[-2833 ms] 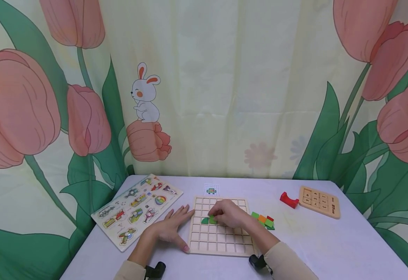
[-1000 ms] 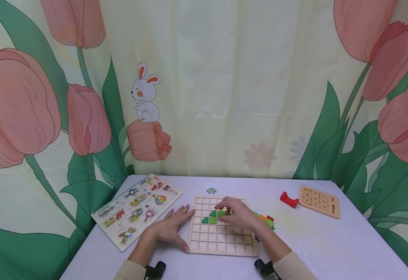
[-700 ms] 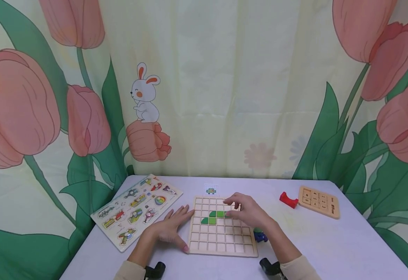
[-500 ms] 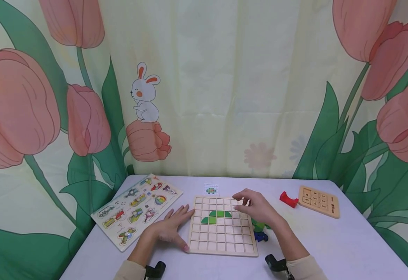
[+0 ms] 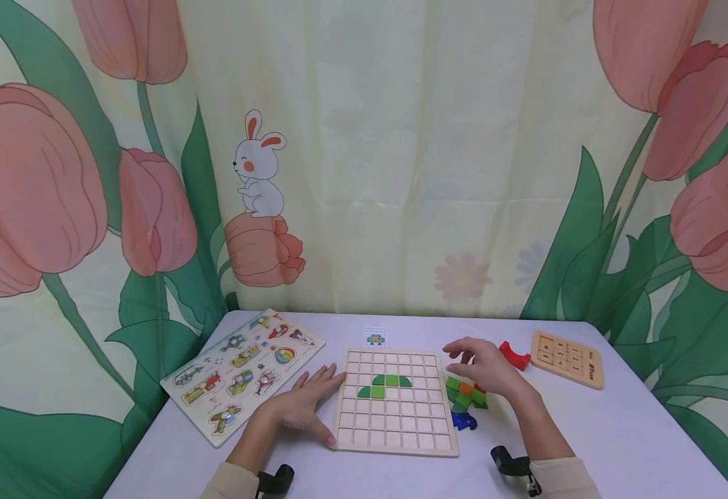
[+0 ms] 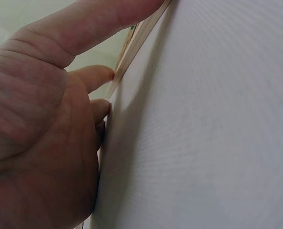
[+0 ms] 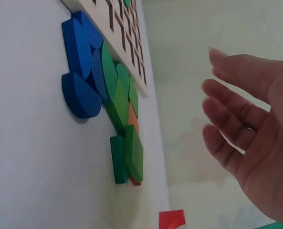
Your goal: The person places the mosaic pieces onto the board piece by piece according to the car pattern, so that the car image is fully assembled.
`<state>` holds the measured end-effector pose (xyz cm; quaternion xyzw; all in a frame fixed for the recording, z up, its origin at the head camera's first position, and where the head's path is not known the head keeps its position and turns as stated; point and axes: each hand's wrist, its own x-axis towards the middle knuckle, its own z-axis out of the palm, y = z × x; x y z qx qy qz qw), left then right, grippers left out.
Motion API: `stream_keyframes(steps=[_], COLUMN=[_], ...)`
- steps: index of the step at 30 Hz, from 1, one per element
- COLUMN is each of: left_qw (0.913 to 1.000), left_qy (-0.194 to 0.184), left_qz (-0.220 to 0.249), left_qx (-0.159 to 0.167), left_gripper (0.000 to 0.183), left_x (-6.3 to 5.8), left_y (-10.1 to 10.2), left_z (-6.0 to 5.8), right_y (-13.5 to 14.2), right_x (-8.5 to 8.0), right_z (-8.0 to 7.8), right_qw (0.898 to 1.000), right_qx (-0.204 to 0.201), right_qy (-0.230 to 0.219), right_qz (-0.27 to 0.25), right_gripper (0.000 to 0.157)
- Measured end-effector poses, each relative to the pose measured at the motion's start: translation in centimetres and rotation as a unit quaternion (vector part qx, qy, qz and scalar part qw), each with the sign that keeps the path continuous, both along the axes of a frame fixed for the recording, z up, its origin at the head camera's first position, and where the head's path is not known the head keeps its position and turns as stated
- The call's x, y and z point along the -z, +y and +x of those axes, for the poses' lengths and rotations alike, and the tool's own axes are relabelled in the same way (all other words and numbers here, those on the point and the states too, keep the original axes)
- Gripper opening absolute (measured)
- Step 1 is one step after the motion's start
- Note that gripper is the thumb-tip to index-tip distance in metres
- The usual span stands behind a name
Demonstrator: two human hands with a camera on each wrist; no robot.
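Note:
A wooden grid board (image 5: 395,419) lies in the middle of the table, with several green pieces (image 5: 392,380) set in its upper cells in two rows. My left hand (image 5: 301,407) rests at the board's left edge, fingers spread, thumb at the lower corner. In the left wrist view the thumb and fingertips touch the board's wooden side. My right hand (image 5: 485,364) hovers past the board's right edge with nothing between its loosely bent fingers. Below it is a pile of green, orange and red blocks (image 5: 466,394), with blue blocks (image 7: 81,67) beside them along the board.
A small picture card (image 5: 376,338) lies behind the board. At the left is a picture puzzle board (image 5: 245,374). A red arched block (image 5: 515,356) and a wooden number board (image 5: 568,358) lie at the back right. A printed curtain (image 5: 389,173) hangs behind the table.
My right hand has let go of a green quarter-round piece in the board's upper row and moved right, over the loose blocks. My left hand has stayed at the board's edge.

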<state>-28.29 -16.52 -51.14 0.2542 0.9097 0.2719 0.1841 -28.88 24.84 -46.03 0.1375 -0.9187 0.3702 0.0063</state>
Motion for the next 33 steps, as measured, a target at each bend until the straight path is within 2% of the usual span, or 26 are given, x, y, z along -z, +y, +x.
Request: stream_keyframes(steps=[8, 17, 33], left_qw=[1.0, 1.0, 0.9999], left_qy=[0.003, 0.009, 0.01], left_qz=[0.001, 0.002, 0.004], left_qx=[-0.002, 0.003, 0.002], left_gripper=[0.129, 0.131, 0.132], left_x=[0.1, 0.1, 0.2], left_y=[-0.1, -0.1, -0.2], left_z=[0.0, 0.0, -0.1], right_y=[1.0, 1.3, 1.2], right_x=[0.7, 1.4, 1.6], right_z=[0.0, -0.2, -0.3], right_qw=[0.998, 0.993, 0.988], right_qx=[0.016, 0.032, 0.053], right_qy=[-0.048, -0.105, -0.124], right_qz=[0.026, 0.028, 0.072], right_gripper=[0.034, 0.022, 0.017])
